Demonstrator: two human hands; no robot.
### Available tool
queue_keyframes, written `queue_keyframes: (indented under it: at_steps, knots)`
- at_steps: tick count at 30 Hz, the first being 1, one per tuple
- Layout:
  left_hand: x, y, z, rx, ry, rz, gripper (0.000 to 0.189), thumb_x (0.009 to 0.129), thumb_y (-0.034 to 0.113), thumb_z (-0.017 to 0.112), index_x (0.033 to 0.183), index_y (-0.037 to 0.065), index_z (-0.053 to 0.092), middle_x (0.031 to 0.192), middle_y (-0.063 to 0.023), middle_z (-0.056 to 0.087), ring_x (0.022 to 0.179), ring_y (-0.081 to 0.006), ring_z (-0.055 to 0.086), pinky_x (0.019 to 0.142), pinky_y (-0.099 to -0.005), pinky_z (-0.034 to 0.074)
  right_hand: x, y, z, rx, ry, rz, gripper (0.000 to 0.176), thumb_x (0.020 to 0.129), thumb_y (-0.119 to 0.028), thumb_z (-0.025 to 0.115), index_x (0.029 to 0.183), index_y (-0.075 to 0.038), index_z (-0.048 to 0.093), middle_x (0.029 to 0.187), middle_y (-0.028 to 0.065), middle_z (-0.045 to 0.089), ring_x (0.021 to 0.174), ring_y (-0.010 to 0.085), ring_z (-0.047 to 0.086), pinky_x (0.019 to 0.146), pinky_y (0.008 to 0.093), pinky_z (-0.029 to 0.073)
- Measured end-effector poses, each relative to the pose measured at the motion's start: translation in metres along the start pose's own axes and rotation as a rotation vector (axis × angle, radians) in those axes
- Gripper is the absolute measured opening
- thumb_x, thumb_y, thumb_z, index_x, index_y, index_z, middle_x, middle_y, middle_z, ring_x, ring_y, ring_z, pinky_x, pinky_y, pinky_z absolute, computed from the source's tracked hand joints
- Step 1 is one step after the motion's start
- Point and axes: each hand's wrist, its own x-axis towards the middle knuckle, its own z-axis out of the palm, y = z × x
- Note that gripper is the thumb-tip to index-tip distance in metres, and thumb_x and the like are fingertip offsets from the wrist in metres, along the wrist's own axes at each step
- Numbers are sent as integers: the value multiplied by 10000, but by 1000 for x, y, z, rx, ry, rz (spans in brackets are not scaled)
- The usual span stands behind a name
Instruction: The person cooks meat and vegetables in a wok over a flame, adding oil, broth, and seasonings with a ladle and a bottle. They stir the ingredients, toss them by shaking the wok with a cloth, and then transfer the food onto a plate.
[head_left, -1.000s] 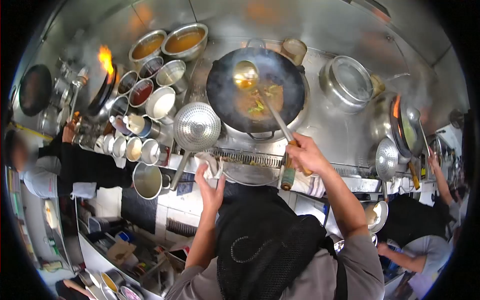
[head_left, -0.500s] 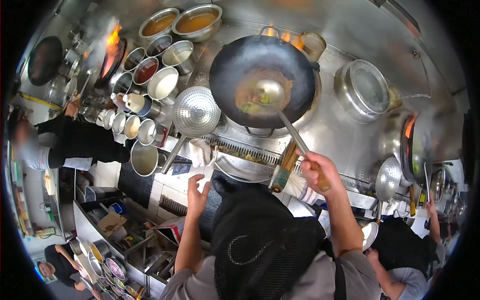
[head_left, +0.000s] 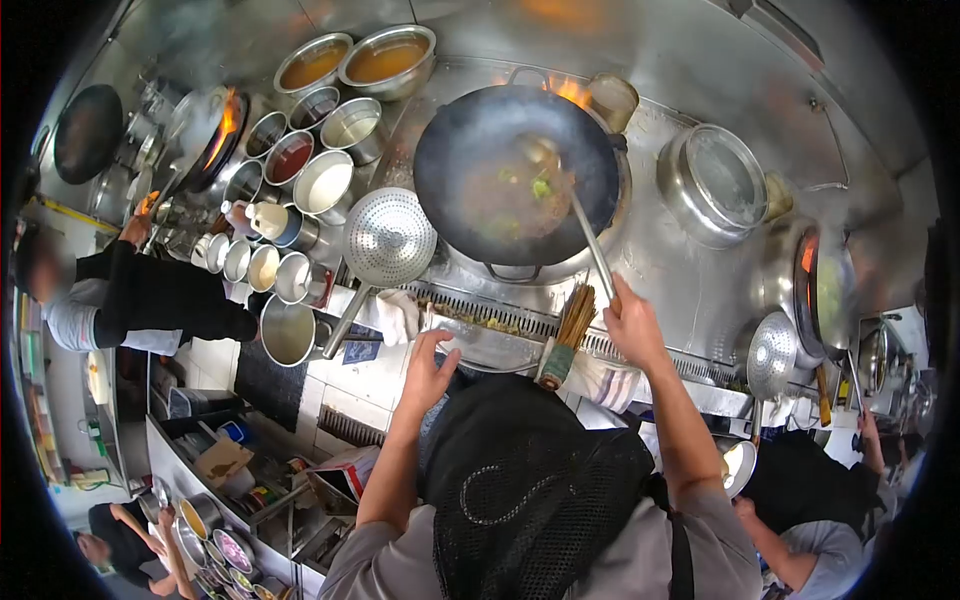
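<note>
My right hand [head_left: 632,322] is closed around the handle of a ladle [head_left: 594,240]. The ladle's bowl dips into a black wok [head_left: 445,150] over a flaming burner, blurred by steam. Inside the wok lies brown cooking food [head_left: 510,205] with bits of green. My left hand [head_left: 428,370] hovers empty in front of the stove edge, thumb and fingers apart. Closest to it are a white cloth [head_left: 396,314] and the handle of a perforated strainer [head_left: 390,238]. A bamboo wok brush [head_left: 568,345] stands on the stove's front edge, left of my right hand.
Metal pots of sauces, including a white one [head_left: 323,183], cluster left of the wok. Two bowls of amber liquid [head_left: 385,60] sit behind them. A large steel pot [head_left: 712,185] stands right. One co-worker [head_left: 150,285] works at a flaming wok on the left; another [head_left: 815,500] is at right.
My right hand has moved down the picture slightly left, and the ladle's bowl has shifted toward the wok's far side. My left hand has moved a little rightward, still empty.
</note>
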Motion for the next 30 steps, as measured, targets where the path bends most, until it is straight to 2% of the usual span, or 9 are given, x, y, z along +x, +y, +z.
queue_keyframes:
  at_steps: [2,6,8,14,22,26,27,28,30]
  knots:
    - [2,7,2,-21,-2,13,293,881,107,704,1143,38,591,1133,-141,608,1055,-298,584,842,-385,494,29,16,7,-154,191,-204,513,893,-126,615,1365,15,472,854,294,665,828,474,651,729,527,501]
    - [-3,8,7,-38,-43,43,280,873,95,708,1124,31,602,1102,-143,614,1029,-304,589,839,-372,488,51,11,2,-131,37,-115,498,921,-145,611,1382,-19,472,959,295,666,868,471,649,746,530,513]
    - [-7,4,7,-33,-29,81,277,867,85,712,1116,27,606,1096,-148,621,1007,-309,597,832,-367,488,49,39,-2,-187,75,-415,486,945,-154,594,1409,-80,470,1072,277,659,902,468,649,755,519,533]
    - [-18,-1,1,-66,-4,-47,251,865,73,692,1087,7,597,1091,-178,617,1054,-372,589,924,-406,473,-11,38,-85,-897,-78,-243,608,886,-56,559,1443,-291,491,940,135,664,756,353,675,658,438,566]
    - [-11,2,5,-23,-29,18,268,876,72,692,1121,20,595,1127,-143,624,1033,-325,600,866,-374,488,-92,-84,-171,-692,-158,-58,579,832,-8,644,1381,-180,580,955,186,664,808,390,656,721,472,516]
    - [-7,13,10,-44,-37,-18,259,862,48,693,1103,14,603,1116,-163,617,1055,-353,594,900,-387,482,-72,-8,-123,-527,-65,-30,544,859,-47,655,1389,-111,548,1048,256,674,909,465,648,798,517,508]
    - [-8,19,9,-77,-37,-39,253,849,29,695,1086,9,610,1105,-174,614,1071,-376,589,928,-400,476,-60,20,-101,-384,-75,53,526,881,-71,657,1394,-90,539,1045,266,677,847,411,671,783,466,525]
    - [-10,23,7,-86,-27,-42,253,849,29,695,1086,9,610,1105,-174,614,1071,-376,589,928,-400,476,-52,43,-76,-271,-22,29,524,935,-89,636,1442,-93,504,829,139,658,642,182,534,629,348,497]
    - [-15,25,-2,-60,-24,8,248,851,22,689,1087,11,612,1107,-175,614,1071,-374,592,933,-402,476,-40,49,-23,39,89,163,513,986,-128,586,1483,-102,462,745,-6,562,594,88,461,539,287,437]
